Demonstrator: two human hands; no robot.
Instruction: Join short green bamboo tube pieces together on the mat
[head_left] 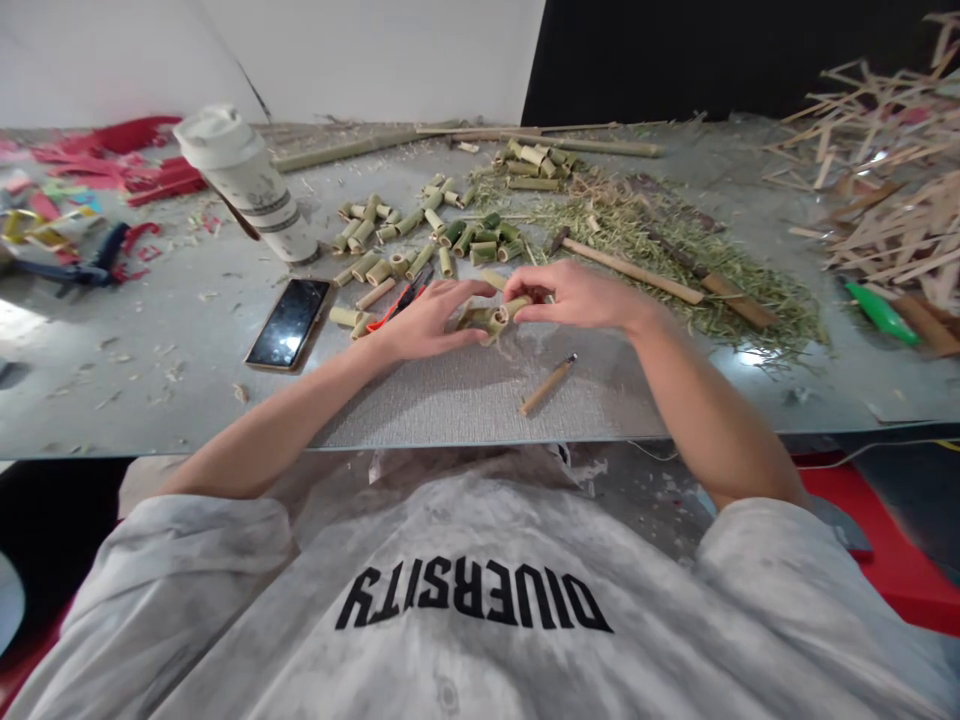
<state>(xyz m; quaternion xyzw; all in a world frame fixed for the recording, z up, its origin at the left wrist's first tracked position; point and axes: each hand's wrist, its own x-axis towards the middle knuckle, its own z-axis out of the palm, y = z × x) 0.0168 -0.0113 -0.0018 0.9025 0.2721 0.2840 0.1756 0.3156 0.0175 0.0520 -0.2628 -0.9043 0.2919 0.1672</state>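
Observation:
My left hand (426,322) and my right hand (574,296) meet over the grey table (187,400). Between them they grip a small cluster of short bamboo tube pieces (489,318). My left fingers curl around the cluster's left side. My right fingertips pinch a tube on its right side. Just beyond my hands lie several loose cut bamboo tubes (420,240), green and tan. A red-handled tool (401,303) lies partly under my left hand.
A phone (289,322) lies left of my hands, a white tumbler (247,180) behind it. A wooden-handled awl (548,384) rests near the front edge. A hammer (626,266) lies on green shavings (675,250). Wood strips (892,180) pile at right, red scraps (112,170) at left.

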